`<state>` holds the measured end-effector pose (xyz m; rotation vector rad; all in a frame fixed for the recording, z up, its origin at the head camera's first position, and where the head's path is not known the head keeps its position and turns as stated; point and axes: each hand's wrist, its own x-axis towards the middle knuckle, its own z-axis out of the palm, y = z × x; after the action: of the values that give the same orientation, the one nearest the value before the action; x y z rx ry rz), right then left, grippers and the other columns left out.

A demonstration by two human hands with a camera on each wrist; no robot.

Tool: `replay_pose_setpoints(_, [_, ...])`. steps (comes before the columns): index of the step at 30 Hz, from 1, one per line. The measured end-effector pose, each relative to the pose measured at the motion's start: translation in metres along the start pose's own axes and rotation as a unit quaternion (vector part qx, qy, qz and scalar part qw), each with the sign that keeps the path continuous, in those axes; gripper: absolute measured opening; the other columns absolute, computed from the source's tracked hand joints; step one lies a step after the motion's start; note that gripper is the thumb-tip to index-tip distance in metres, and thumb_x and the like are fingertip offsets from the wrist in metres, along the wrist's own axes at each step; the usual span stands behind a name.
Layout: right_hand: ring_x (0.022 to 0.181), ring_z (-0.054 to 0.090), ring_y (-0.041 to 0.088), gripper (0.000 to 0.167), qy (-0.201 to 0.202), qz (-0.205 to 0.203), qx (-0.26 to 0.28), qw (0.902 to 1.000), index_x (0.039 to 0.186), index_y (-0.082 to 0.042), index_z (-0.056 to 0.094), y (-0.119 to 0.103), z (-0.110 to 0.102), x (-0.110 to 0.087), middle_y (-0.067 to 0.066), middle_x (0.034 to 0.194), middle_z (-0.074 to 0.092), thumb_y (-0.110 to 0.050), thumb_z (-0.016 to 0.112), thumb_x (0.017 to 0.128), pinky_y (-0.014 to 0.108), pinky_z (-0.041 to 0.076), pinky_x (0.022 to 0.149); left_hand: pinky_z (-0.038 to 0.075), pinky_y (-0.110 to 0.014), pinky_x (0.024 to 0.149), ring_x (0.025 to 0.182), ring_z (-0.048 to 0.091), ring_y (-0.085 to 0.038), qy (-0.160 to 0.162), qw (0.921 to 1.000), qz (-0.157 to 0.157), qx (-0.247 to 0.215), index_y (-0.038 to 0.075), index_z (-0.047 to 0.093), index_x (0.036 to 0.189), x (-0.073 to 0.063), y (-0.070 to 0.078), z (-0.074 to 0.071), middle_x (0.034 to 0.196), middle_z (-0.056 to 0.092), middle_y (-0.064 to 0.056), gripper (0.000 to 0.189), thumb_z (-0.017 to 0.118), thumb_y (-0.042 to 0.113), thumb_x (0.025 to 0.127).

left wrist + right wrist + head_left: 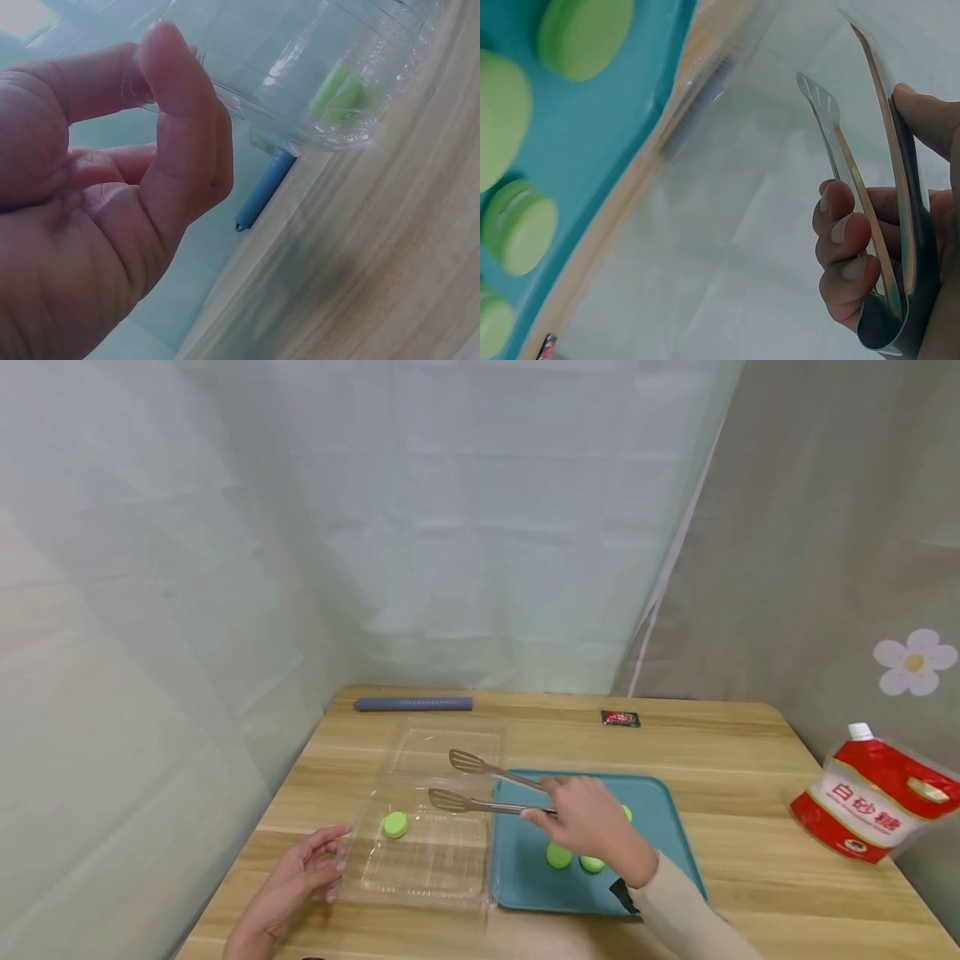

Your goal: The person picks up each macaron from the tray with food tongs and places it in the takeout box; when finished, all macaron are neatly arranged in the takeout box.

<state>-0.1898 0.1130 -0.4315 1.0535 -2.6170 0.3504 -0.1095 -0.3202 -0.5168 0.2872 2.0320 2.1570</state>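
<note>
My right hand (588,818) grips metal tongs (480,806) with slotted ends, their arms spread and nothing between them. The slotted ends hang above a clear plastic box (442,860) with its lid folded back. Inside, at the left, sits one green macaron (395,825). Thumb and finger of my left hand (303,872) pinch the box's left edge, as the left wrist view shows. Under my right hand lies a teal tray (517,877) with several green macarons (558,856), partly hidden by that hand; the right wrist view shows these macarons (521,225) closer.
A blue-grey bar-shaped object (412,703) lies at the table's back left. Farther right is a small dark green and red packet (620,718). A red and white pouch (862,802) stands at the right edge. Cloth curtains hang behind and beside the wooden table (750,827).
</note>
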Motion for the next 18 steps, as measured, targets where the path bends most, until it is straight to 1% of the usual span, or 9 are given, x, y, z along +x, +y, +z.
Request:
replay_pose_setpoints(3, [0.042,0.024,0.002,0.046,0.011,0.008,0.000,0.9999,0.101,-0.001,0.072,0.006,0.000,-0.009,-0.011,0.055,0.032,-0.047,0.067,0.095,0.020,0.024,0.040,0.052,-0.023,0.057,0.071,0.053,-0.007,0.001,1.0000,-0.001,0.004,-0.004,0.046,0.140,0.000,0.001,0.000,0.108,0.051,-0.010,0.045,0.057,-0.008,0.096])
replay_pose_setpoints(5, [0.044,0.022,0.001,0.043,0.017,0.014,0.005,0.9997,0.097,-0.003,0.071,0.010,0.001,-0.014,-0.011,0.055,0.030,-0.046,0.068,0.095,0.020,0.021,0.041,0.052,-0.023,0.057,0.071,0.054,-0.007,0.001,1.0000,-0.003,0.004,-0.003,0.046,0.139,0.000,0.001,0.000,0.108,0.051,-0.010,0.045,0.057,-0.008,0.096])
replay_pose_setpoints(7, [0.045,0.022,0.001,0.040,0.020,0.017,0.012,0.9996,0.091,-0.006,0.069,0.014,0.003,-0.018,-0.012,0.055,0.028,-0.046,0.068,0.095,0.020,0.021,0.042,0.052,-0.022,0.057,0.071,0.053,-0.007,0.001,1.0000,-0.004,0.005,0.001,0.048,0.139,0.000,0.001,0.000,0.107,0.051,-0.010,0.044,0.057,-0.008,0.096])
replay_pose_setpoints(11, [0.047,0.026,0.000,0.039,0.016,0.030,0.019,0.9992,0.088,-0.008,0.067,0.021,0.006,-0.027,-0.013,0.055,0.029,-0.046,0.067,0.096,0.020,0.024,0.042,0.052,-0.022,0.057,0.071,0.053,-0.007,0.003,1.0000,-0.008,0.004,0.008,0.052,0.136,0.000,0.001,-0.001,0.107,0.051,-0.009,0.044,0.057,-0.007,0.096])
replay_pose_setpoints(14, [0.049,0.030,0.000,0.039,0.017,0.043,0.016,0.9988,0.090,-0.008,0.067,0.024,0.006,-0.033,-0.013,0.057,0.034,-0.046,0.068,0.095,0.021,0.029,0.044,0.052,-0.023,0.057,0.070,0.053,-0.007,0.000,1.0000,-0.009,0.005,0.009,0.053,0.137,0.000,0.001,-0.001,0.106,0.051,-0.008,0.043,0.057,-0.007,0.097])
replay_pose_setpoints(18, [0.052,0.036,0.000,0.039,0.030,0.052,0.009,0.9982,0.091,-0.007,0.068,0.029,0.005,-0.042,-0.013,0.059,0.040,-0.045,0.071,0.093,0.021,0.034,0.046,0.052,-0.023,0.057,0.070,0.053,-0.007,-0.003,1.0000,-0.005,0.005,0.010,0.053,0.137,0.000,0.001,-0.001,0.106,0.051,-0.008,0.043,0.056,-0.006,0.097])
